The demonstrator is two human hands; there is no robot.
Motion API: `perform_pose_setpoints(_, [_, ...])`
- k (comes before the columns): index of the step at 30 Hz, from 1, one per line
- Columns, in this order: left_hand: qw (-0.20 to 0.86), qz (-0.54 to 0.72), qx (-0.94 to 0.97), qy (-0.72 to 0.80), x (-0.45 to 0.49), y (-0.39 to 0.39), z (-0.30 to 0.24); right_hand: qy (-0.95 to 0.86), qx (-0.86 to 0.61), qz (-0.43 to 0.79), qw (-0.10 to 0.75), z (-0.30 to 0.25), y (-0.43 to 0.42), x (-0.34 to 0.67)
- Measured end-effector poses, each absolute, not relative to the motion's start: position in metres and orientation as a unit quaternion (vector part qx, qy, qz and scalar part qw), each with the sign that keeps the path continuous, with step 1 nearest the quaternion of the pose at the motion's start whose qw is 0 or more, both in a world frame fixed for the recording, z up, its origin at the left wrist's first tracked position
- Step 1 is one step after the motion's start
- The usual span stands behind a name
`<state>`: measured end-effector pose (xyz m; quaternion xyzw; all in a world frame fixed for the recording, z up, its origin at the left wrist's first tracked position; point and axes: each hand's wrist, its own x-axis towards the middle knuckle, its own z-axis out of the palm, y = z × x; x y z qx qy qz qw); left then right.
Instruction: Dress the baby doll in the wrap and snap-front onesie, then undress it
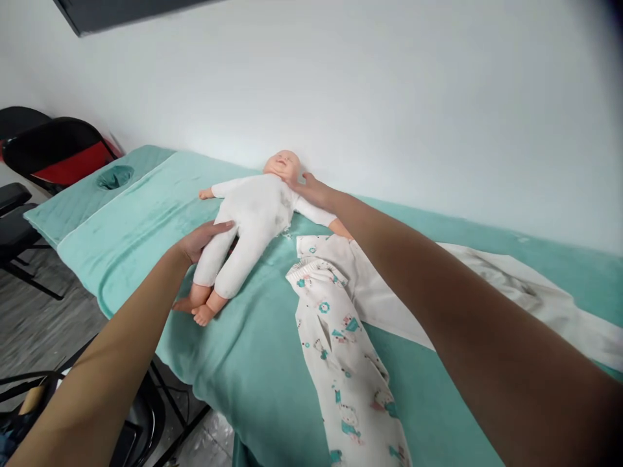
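A baby doll [256, 201] in a white long-sleeved body suit lies on its back on a green-covered massage bed [272, 363]. Its head is by the wall and its bare feet point towards me. My left hand [202, 240] grips the doll's thigh on the left side, thumb on top and fingers tucked beneath, partly hidden. At the doll's neck and shoulder, my right hand [309, 189] touches with its fingers, thumb raised apart. Under my right forearm lie white printed pants [335, 337] with small teal figures, and a plain white cloth [516, 285].
The bed has a face hole [115, 177] at its far left end. Black folding chairs [58, 146] stand beyond that end, one with a red patch. Another black chair [141, 415] is below the near edge. A white wall [413, 104] runs behind the bed.
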<state>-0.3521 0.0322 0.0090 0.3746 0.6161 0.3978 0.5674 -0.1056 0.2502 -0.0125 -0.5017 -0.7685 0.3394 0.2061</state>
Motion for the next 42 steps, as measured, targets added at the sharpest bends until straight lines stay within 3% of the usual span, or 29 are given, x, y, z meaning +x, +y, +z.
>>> perform_pose_setpoints(2, [0.422,0.379,0.420,0.709,-0.341,0.026,0.015,-0.777,-0.522,0.322,0.143,-0.017,0.245,-0.073])
perform_pose_setpoints(5, [0.095,0.323,0.545,0.767,-0.307,0.004,0.022,-0.789,-0.542,0.280,0.078,-0.015,0.224,-0.012])
perform_pose_setpoints(7, [0.009,0.277,0.644,0.713,-0.267,-0.020,0.018,-0.796,-0.552,0.245,0.050,-0.009,0.203,0.028])
perform_pose_setpoints(11, [0.162,0.226,0.642,0.715,-0.162,-0.071,-0.011,-0.821,-0.539,0.187,0.023,0.010,0.148,0.084])
perform_pose_setpoints(18, [0.200,0.291,0.684,0.638,-0.032,-0.104,-0.021,-0.880,-0.439,0.172,0.065,0.061,0.043,0.136])
perform_pose_setpoints(25, [0.089,0.331,0.847,0.406,0.023,-0.128,0.035,-0.886,-0.352,0.251,0.169,0.123,-0.037,0.203])
perform_pose_setpoints(30, [-0.023,0.462,0.729,0.504,0.057,-0.129,0.058,-0.887,-0.297,0.321,0.147,0.135,-0.082,0.234])
perform_pose_setpoints(35, [0.067,0.308,0.764,0.563,0.053,-0.128,0.069,-0.886,-0.319,0.311,0.127,0.141,-0.110,0.254])
perform_pose_setpoints(39, [-0.062,0.289,0.684,0.667,0.029,-0.125,0.085,-0.872,-0.409,0.247,0.108,0.136,-0.121,0.257])
perform_pose_setpoints(42, [-0.153,0.313,0.647,0.679,0.018,-0.124,0.101,-0.815,-0.480,0.299,0.128,0.115,-0.122,0.250])
